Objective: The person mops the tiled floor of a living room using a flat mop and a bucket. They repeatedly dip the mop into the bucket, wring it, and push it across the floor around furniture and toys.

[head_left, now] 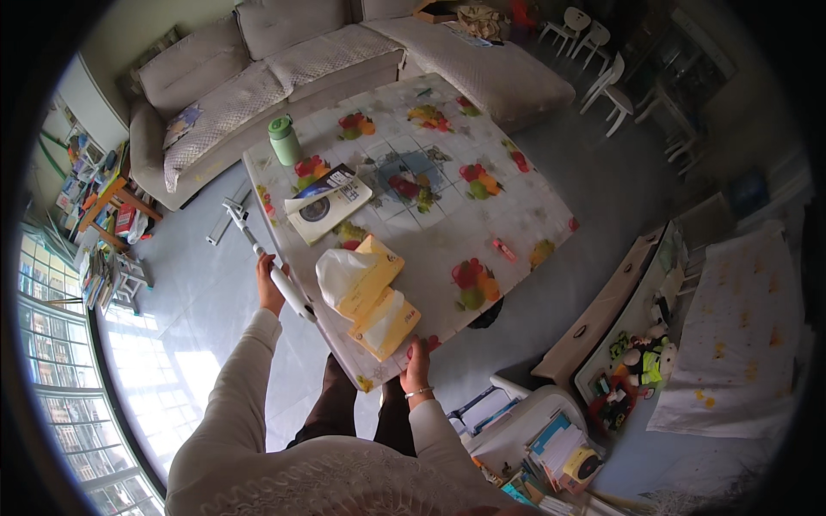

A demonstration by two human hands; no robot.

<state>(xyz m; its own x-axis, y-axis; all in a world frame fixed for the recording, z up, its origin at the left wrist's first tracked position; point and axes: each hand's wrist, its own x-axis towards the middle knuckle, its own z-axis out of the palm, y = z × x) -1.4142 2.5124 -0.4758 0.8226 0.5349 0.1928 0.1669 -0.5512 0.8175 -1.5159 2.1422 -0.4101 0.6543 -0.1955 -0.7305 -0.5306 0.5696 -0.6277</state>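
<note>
My left hand [269, 285] is closed around the thick white handle of a mop [292, 295], beside the table's left edge. The mop slants away from me to its flat, narrow head [227, 221] on the floor. My right hand [416, 368], with a band at the wrist, grips the near edge of the table [447, 249]; some of its fingers are hidden. Two yellow tissue packs [379, 322] lie just beyond it, white tissue showing from their tops. Farther along are a book or magazine [331, 212] and a green lidded bottle [284, 142].
A quilted grey sofa [232, 86] runs behind the table. White chairs [607, 90] stand far right. On the near right are a cart of books and papers [551, 447] and a low cabinet with toys [645, 361]. A small red item [504, 249] lies on the fruit-patterned tabletop.
</note>
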